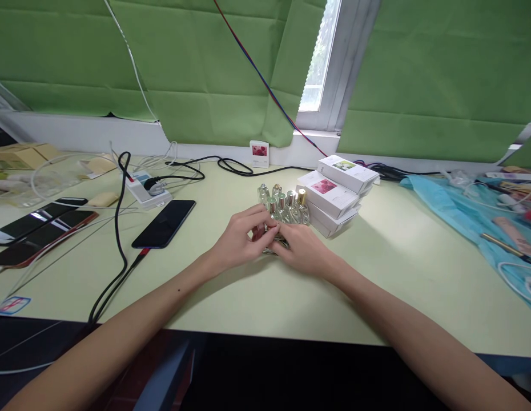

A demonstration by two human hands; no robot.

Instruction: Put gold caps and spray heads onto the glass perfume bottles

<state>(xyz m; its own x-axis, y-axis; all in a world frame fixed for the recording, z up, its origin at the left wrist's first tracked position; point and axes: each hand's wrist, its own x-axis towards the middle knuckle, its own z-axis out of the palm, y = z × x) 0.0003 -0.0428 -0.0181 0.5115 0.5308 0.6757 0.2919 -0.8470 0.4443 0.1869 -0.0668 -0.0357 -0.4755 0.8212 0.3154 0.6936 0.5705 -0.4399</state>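
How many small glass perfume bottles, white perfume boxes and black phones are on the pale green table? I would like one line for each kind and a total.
Small glass perfume bottles standing behind the hands: 6 caps visible
White perfume boxes in the stack: about 4
Small white box by the wall: 1
Black phones on the left: 4
Total: about 15

small item hidden by fingers, phones cut off

Pale green table with small bottles, white boxes, phones (perhaps charging), power strip, blue sheet.
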